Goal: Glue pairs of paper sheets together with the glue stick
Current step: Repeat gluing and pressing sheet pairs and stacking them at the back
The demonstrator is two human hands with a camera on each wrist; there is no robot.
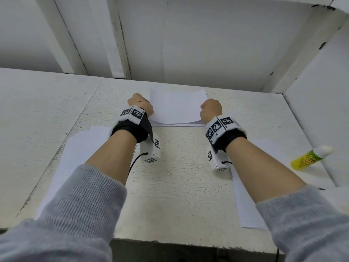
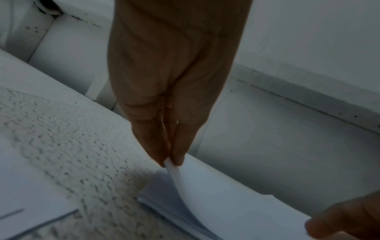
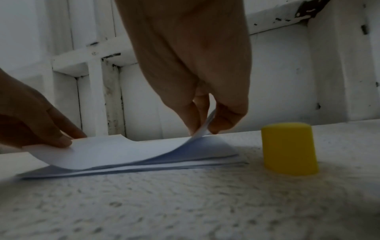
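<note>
A thin stack of white paper (image 1: 177,108) lies at the back middle of the table. My left hand (image 2: 169,162) pinches the near left corner of the top sheet (image 2: 226,203) between thumb and finger. At the opposite corner my right hand (image 3: 202,128) pinches the same sheet (image 3: 115,151), which curls up off the stack (image 3: 185,164). In the head view both hands, left (image 1: 149,113) and right (image 1: 203,118), show as fists at the stack's sides. The uncapped yellow glue stick (image 1: 309,157) lies on the table at the far right.
A yellow cap (image 3: 289,149) stands on the table just right of the stack. One loose white sheet (image 1: 75,157) lies under my left forearm, another (image 1: 245,195) under my right. White walls close the back and right sides; the table's front edge (image 1: 188,241) is near me.
</note>
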